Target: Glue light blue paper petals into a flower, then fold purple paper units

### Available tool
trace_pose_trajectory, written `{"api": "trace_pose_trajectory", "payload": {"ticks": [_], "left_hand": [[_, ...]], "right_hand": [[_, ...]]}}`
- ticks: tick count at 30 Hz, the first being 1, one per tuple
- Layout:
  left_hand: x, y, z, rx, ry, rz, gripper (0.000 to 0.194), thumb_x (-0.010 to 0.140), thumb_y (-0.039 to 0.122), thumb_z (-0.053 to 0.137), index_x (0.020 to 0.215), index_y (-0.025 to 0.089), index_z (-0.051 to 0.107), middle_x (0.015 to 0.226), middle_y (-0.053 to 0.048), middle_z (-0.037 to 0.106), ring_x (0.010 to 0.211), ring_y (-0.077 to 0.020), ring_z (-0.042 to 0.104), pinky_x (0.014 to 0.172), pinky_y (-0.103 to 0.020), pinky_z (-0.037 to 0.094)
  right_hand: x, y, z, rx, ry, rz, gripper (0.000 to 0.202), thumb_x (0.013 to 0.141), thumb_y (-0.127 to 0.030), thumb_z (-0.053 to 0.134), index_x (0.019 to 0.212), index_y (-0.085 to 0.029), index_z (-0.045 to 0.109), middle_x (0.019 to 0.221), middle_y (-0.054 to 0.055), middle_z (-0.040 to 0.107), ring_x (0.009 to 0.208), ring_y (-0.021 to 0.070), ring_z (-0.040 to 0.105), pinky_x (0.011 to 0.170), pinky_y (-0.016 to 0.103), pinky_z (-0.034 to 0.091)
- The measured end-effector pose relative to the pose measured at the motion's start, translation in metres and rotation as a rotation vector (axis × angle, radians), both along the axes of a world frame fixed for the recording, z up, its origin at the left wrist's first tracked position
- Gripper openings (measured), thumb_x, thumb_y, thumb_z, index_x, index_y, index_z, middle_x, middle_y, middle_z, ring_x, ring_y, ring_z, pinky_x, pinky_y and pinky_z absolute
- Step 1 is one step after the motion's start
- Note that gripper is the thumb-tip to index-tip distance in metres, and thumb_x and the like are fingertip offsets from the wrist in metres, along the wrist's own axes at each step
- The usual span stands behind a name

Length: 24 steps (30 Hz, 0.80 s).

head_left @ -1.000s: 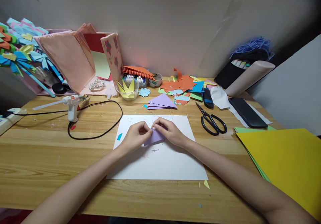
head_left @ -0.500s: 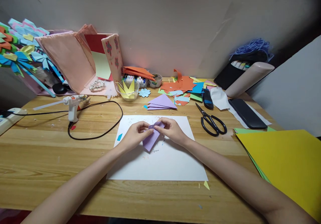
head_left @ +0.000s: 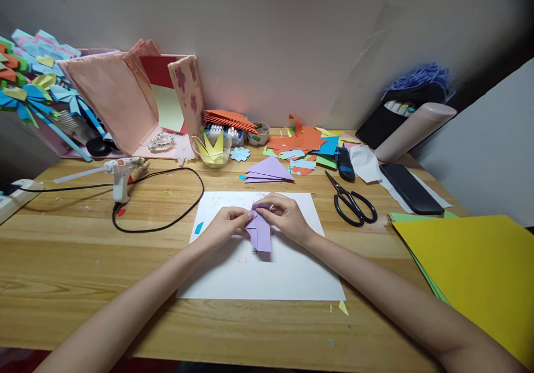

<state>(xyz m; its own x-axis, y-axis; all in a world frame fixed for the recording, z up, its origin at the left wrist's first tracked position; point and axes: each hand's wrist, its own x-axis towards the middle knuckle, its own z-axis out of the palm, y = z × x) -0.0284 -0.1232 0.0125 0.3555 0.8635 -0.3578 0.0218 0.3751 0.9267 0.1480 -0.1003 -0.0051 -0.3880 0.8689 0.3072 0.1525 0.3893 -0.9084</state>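
Observation:
Between my two hands is a folded piece of purple paper (head_left: 261,236), raised a little over a white sheet (head_left: 267,281) on the wooden table. My left hand (head_left: 228,224) pinches its left side, thumb on top and fingers beneath. At its upper right, my right hand (head_left: 285,215) grips it between thumb and fingers. The fingertips hide part of the upper folds. Just behind the white sheet lie several folded purple paper triangles (head_left: 270,170). A small blue scrap (head_left: 199,227) rests on the sheet's left side.
Black-handled scissors (head_left: 352,201) lie right of the sheet, near a box cutter (head_left: 345,164). On the left stands a white glue gun (head_left: 121,178) with a looping black cable (head_left: 202,186). Colored scraps (head_left: 302,140) are heaped at the back. Yellow sheets (head_left: 471,267) cover the right corner.
The purple paper has turned from a slant to nearly upright, and a stepped fold now shows on its face. Both hands still hold it, with slightly shifted fingers.

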Motion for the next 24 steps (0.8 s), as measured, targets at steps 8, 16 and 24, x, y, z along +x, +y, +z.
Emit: {"api": "trace_pose_trajectory", "payload": {"ticks": [8, 16, 24], "left_hand": [[-0.0031, 0.0014, -0.0043, 0.009, -0.076, 0.047, 0.028, 0.073, 0.04, 0.06, 0.069, 0.012, 0.06, 0.064, 0.0, 0.052, 0.06, -0.0092, 0.052, 0.059, -0.021, 0.045], [-0.0057, 0.0033, -0.0063, 0.046, -0.095, 0.106, 0.031, 0.073, 0.043, 0.059, 0.077, 0.012, 0.061, 0.071, -0.003, 0.056, 0.064, -0.0106, 0.054, 0.059, -0.022, 0.046], [-0.0041, 0.0005, 0.0012, 0.335, 0.188, 0.134, 0.033, 0.077, 0.046, 0.053, 0.071, 0.014, 0.06, 0.065, -0.001, 0.056, 0.062, -0.0128, 0.053, 0.057, -0.023, 0.046]], "right_hand": [[0.0065, -0.0004, -0.0048, 0.385, -0.15, 0.062, 0.03, 0.085, -0.015, 0.047, 0.108, -0.027, 0.062, 0.093, 0.006, 0.061, 0.086, 0.0166, 0.057, 0.074, 0.031, 0.048], [0.0088, 0.0005, -0.0062, 0.549, -0.309, 0.083, 0.039, 0.087, -0.014, 0.041, 0.122, -0.028, 0.052, 0.105, 0.008, 0.058, 0.096, 0.0181, 0.055, 0.08, 0.033, 0.047], [0.0067, 0.0003, -0.0003, 0.247, -0.176, 0.072, 0.033, 0.087, -0.023, 0.042, 0.116, -0.024, 0.056, 0.103, 0.007, 0.06, 0.091, 0.0178, 0.057, 0.078, 0.032, 0.048]]}}
